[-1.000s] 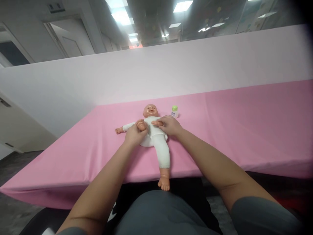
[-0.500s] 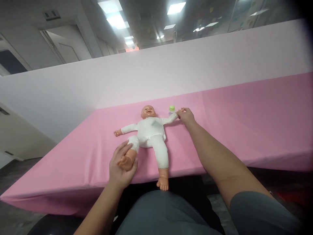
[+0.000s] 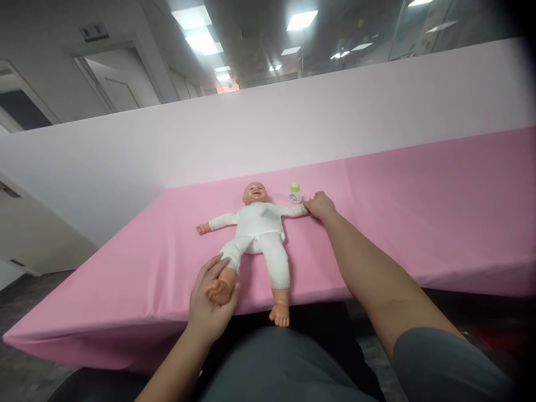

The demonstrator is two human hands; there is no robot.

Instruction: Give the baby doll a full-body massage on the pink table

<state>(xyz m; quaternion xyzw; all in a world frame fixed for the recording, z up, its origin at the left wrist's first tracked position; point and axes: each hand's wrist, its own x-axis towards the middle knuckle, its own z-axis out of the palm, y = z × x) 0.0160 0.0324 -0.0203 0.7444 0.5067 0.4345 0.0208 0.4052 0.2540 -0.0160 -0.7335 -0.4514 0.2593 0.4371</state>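
Head view: the doll (image 3: 259, 229) lies flat on the pink tabletop (image 3: 419, 212). The left hand (image 3: 211, 307) holds its foot; the right hand (image 3: 320, 205) holds its arm. Stretching it out looks underway; next needs gentle letting go.

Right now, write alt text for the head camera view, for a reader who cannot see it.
A baby doll in a white bodysuit lies face up on a pink table cover. The left hand cups the doll's foot at the near edge; the right hand holds the doll's outstretched hand. A small green-capped bottle stands beside the doll's head.
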